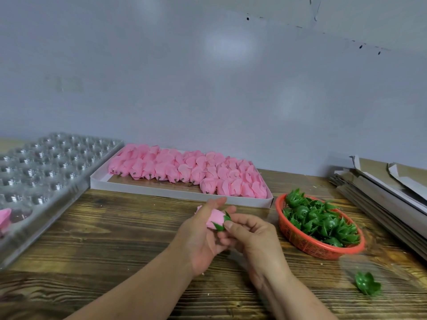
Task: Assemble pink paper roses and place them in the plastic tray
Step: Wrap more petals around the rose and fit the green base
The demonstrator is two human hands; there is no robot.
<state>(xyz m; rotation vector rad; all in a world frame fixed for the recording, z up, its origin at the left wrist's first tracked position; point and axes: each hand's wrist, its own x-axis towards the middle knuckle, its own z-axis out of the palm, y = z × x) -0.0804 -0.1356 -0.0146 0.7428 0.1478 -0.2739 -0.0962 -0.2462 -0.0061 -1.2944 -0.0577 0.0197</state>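
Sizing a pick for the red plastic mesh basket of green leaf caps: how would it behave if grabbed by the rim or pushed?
The red plastic mesh basket is probably light: thin open lattice, filled only with small green plastic leaf caps. Its thin rim would likely flex under a one-sided grab. Being shallow and wide, it should slide on the wooden table rather than tip, though heaped caps may spill.

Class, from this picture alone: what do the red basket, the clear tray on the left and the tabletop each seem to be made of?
Red basket: probably moulded plastic, matte, with a perforated lattice wall.
Clear tray: thin glossy transparent plastic, its cup cells catching highlights.
Tabletop: wood or wood-look laminate, dark brown with streaky grain; which one is unclear.
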